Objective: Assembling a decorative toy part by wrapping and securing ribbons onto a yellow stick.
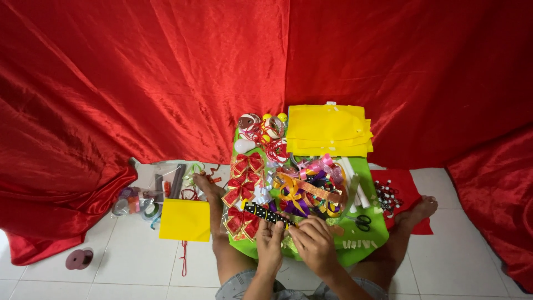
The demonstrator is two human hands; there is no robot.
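I am sitting bare-legged on a white tiled floor (111,266) at home, in a corner set up for craft work rather than any proper workshop. Shiny red cloth (139,78) hangs as a backdrop all around me. A low green board (363,253) across my legs is heaped with ribbon bows (244,191), yellow felt sheets (327,130) and scissors (362,221), with ribbon spools (79,259) loose on the tiles.

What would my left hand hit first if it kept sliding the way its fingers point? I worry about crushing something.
Probably the black dotted ribbon that the left hand already touches; just past it sit the red bows. Depth is unclear.
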